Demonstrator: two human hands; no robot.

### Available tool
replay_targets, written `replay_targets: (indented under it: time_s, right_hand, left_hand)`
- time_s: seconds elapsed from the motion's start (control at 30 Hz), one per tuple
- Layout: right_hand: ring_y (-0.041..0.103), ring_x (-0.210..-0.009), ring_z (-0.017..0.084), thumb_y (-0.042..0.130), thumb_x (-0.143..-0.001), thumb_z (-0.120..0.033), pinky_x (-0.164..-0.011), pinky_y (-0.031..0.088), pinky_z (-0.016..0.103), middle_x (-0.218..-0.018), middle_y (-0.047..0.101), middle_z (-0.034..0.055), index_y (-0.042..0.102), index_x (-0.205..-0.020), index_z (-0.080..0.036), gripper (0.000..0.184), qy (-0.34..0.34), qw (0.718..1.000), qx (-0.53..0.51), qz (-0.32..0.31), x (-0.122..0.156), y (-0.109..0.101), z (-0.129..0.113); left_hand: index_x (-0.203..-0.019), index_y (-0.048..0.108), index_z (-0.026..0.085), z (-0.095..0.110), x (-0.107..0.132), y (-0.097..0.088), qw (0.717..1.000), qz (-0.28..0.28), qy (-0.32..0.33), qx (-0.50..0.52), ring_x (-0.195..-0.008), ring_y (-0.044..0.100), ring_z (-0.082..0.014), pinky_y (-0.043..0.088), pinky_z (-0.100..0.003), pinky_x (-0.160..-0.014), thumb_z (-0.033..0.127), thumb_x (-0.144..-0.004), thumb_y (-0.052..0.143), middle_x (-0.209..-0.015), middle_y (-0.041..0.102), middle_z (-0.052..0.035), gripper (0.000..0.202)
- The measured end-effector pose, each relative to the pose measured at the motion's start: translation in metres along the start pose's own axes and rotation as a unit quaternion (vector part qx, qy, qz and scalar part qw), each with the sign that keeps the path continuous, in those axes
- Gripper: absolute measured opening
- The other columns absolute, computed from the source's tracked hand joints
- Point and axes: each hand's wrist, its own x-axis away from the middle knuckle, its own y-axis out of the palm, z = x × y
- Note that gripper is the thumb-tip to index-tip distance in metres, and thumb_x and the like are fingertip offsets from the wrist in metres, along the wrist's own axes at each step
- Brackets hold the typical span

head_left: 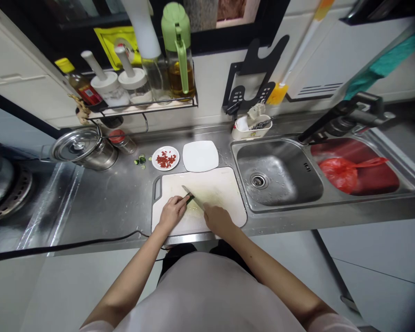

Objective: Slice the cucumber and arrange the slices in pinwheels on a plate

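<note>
A white cutting board (224, 184) lies on the steel counter in front of me. My left hand (172, 213) rests on the board with its fingers curled, pinning a small dark green vegetable piece (190, 198). My right hand (218, 219) is closed round the handle of a knife (192, 196), whose blade slants up and left across the board and meets the green piece. A pale green smear of cut vegetable lies on the board around the blade.
Behind the board sit a small plate of chopped red chilli (165, 158) and a bare white square plate (200, 156). Green scraps (140, 161) lie beside a lidded steel pot (85, 148). A double sink (280, 177) lies right, holding a red bag (342, 173). A black cable (90, 243) runs along the counter's front edge.
</note>
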Motion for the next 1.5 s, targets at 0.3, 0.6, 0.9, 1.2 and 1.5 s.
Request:
replay_targets:
  time_s: [0.3, 0.6, 0.9, 1.2, 1.5]
  right_hand:
    - [0.067, -0.095, 0.025, 0.032, -0.098, -0.018, -0.078, 0.049, 0.032, -0.099, 0.069, 0.0164, 0.053, -0.122, -0.012, 0.033, -0.009, 1.0, 0.001, 0.0, -0.003, 0.001, 0.0]
    - [0.067, -0.093, 0.023, 0.032, -0.097, -0.017, -0.077, 0.049, 0.03, -0.098, 0.068, 0.016, 0.054, -0.117, -0.013, 0.031, -0.007, 1.0, -0.01, 0.0, -0.011, 0.003, -0.003]
    - [0.067, -0.092, 0.024, 0.036, -0.094, -0.013, -0.076, 0.049, 0.031, -0.092, 0.069, 0.014, 0.056, -0.115, -0.013, 0.028, -0.007, 0.999, -0.04, 0.014, -0.025, 0.003, -0.01]
    - [0.068, -0.092, 0.025, 0.036, -0.093, -0.009, -0.076, 0.05, 0.032, -0.093, 0.069, 0.0168, 0.058, -0.114, -0.011, 0.03, -0.008, 1.0, -0.011, 0.007, -0.013, 0.01, -0.006]
    - [0.068, -0.092, 0.023, 0.033, -0.093, -0.008, -0.075, 0.049, 0.03, -0.091, 0.069, 0.0153, 0.058, -0.111, -0.012, 0.031, -0.011, 1.0, -0.012, 0.024, -0.021, 0.016, -0.008]
  left_hand:
    - [-0.132, 0.059, 0.027, 0.0, -0.001, 0.0, 1.0, -0.005, -0.001, 0.012, -0.096, 0.055, -0.0194, 0.05, -0.035, -0.087, 0.026, -0.096, 0.044, -0.102, 0.062, -0.008, 0.039]
    - [-0.13, 0.06, 0.026, -0.004, -0.002, 0.0, 1.0, -0.008, 0.002, 0.018, -0.095, 0.056, -0.0187, 0.05, -0.034, -0.087, 0.026, -0.096, 0.044, -0.101, 0.063, -0.0074, 0.038]
    - [-0.13, 0.06, 0.025, -0.006, -0.004, 0.0, 1.0, -0.015, -0.004, 0.021, -0.094, 0.057, -0.0187, 0.049, -0.033, -0.086, 0.025, -0.096, 0.045, -0.099, 0.064, -0.0072, 0.038]
    - [-0.131, 0.059, 0.025, -0.009, -0.003, 0.004, 1.0, -0.01, 0.006, 0.016, -0.092, 0.057, -0.0179, 0.049, -0.031, -0.084, 0.024, -0.096, 0.046, -0.1, 0.063, -0.0066, 0.038]
    - [-0.13, 0.059, 0.024, -0.009, -0.003, 0.003, 1.0, 0.001, 0.02, 0.015, -0.092, 0.057, -0.0172, 0.049, -0.031, -0.084, 0.024, -0.096, 0.045, -0.098, 0.064, -0.006, 0.037]
